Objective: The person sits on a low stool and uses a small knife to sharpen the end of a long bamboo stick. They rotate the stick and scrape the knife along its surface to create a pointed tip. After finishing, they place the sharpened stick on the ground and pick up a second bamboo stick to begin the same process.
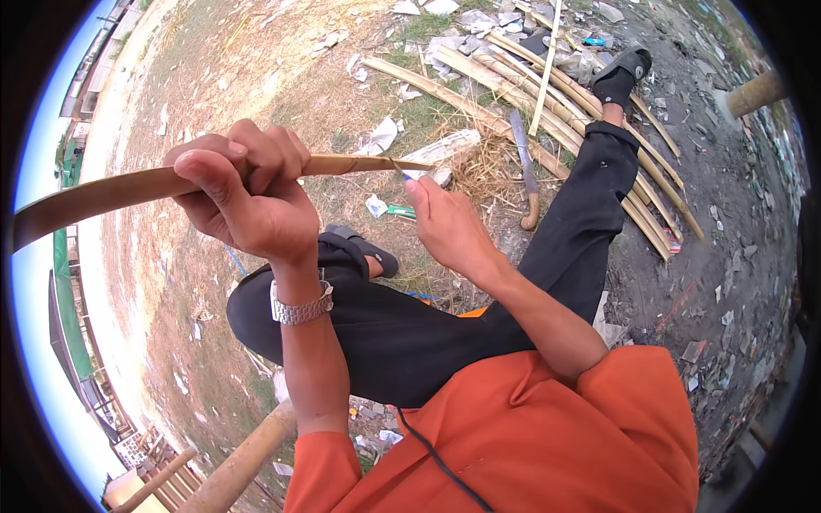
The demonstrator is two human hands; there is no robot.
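Observation:
A long bamboo strip point(351, 164) runs across the view, its far left part bending out past the rim. My left hand point(248, 192), with a metal watch on its wrist, is closed around the strip. At the strip's right end, my right hand point(453, 224) grips a small knife point(404, 173). Only a short dark blade and a bit of blue show; the handle is mostly hidden in my fingers. The blade touches the strip near its tip.
Split bamboo strips point(513, 90) lie in a pile on the ground at the far right. Near them rests a large knife point(523, 162) with a wooden handle. My outstretched leg point(590, 201) crosses the pile's near side. A bamboo pole point(244, 457) stands at lower left, amid scattered litter.

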